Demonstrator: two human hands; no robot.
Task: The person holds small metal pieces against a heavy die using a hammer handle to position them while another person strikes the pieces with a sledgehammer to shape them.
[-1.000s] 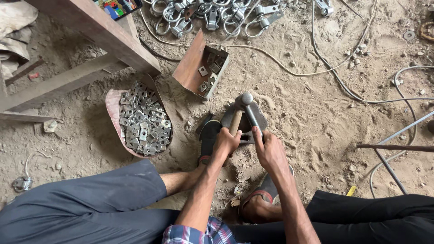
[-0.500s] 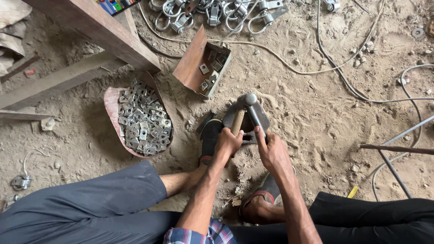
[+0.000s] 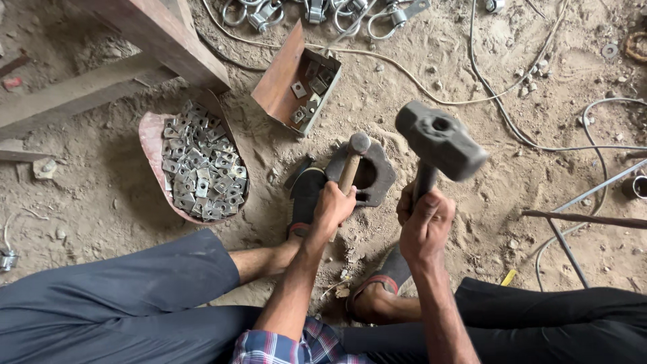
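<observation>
One second earlier the hammer (image 3: 441, 140) sat low on the punch (image 3: 352, 162); now the right hand (image 3: 424, 226) had it raised, left hand (image 3: 332, 209) gripping the punch upright over the steel die (image 3: 374, 176) on the dirt floor (image 3: 472, 81).

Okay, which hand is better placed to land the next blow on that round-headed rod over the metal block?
The right hand, probably: it grips the raised hammer above and beside the rod. The left hand is wrapped around the rod, holding it over the block.

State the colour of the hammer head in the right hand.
Dark grey hammer head, raised in the right hand; head view.
</observation>
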